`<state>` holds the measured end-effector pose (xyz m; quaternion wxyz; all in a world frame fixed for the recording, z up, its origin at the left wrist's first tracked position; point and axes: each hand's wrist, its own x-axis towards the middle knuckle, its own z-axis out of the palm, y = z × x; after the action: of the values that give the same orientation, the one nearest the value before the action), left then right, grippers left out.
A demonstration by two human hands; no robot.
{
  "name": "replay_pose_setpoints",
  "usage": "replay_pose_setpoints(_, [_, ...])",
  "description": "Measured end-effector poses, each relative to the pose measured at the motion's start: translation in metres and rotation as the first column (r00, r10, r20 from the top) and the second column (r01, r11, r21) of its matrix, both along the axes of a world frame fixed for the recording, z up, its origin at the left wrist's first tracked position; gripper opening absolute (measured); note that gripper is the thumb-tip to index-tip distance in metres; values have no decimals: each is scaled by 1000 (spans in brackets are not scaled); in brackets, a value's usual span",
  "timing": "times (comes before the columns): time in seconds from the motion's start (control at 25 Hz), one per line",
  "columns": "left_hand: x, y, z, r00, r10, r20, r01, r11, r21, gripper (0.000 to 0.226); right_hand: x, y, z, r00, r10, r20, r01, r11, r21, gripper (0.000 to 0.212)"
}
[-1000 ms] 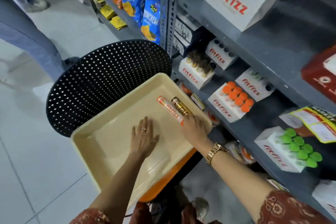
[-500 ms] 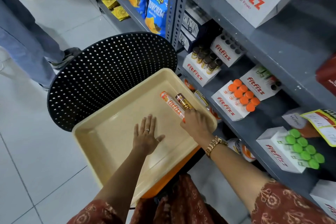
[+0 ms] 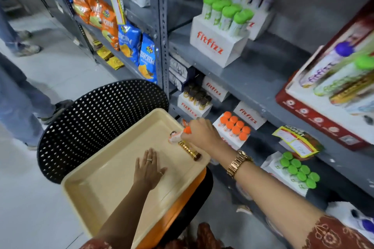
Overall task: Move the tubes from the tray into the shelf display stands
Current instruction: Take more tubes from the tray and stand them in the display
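My right hand (image 3: 200, 134) gripped the orange tube (image 3: 179, 135); its stand (image 3: 228, 137) lay just right. My left hand (image 3: 148, 170) pressed flat on the tray (image 3: 97, 186).

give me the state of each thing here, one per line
orange-capped tube: lifted at one end, held by the right hand
gold tube: lying flat in the tray
left hand: flat, pressing the tray floor
orange-cap stand: full of upright tubes
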<state>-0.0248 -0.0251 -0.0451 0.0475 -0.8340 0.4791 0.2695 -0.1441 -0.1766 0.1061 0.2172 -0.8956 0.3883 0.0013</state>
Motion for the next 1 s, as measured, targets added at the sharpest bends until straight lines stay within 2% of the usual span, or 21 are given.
replay_pose_setpoints(0.16, [-18,-44,44,992,-98,83,113,975,-194,59,-40,-23,80,991,-127,49,130,990,-60,55])
replay_pose_setpoints(0.36, [-56,-112,107,958,-183,222,267,854,-447,55,-101,-38,160,958,-281,58,286,922,-260,50])
replay_pose_setpoints(0.52, [-95,-159,148,939,-252,235,342,755,-559,54,-151,-46,203,888,-433,153,459,839,-292,43])
replay_pose_setpoints(0.68, [-134,-197,175,903,-340,263,429,690,-583,56,-201,-54,233,809,-526,264,583,778,-234,35])
replay_pose_setpoints(0.76, [-155,-210,181,886,-368,280,462,666,-586,55,-223,-56,249,778,-562,281,623,748,-227,37])
replay_pose_setpoints(0.88, [-179,-228,182,890,-379,252,452,674,-584,54,-247,-62,264,763,-599,243,646,691,-324,48])
replay_pose_setpoints(1.0, [-194,-244,178,899,-393,193,427,690,-584,54,-266,-72,271,733,-636,241,678,657,-330,48])
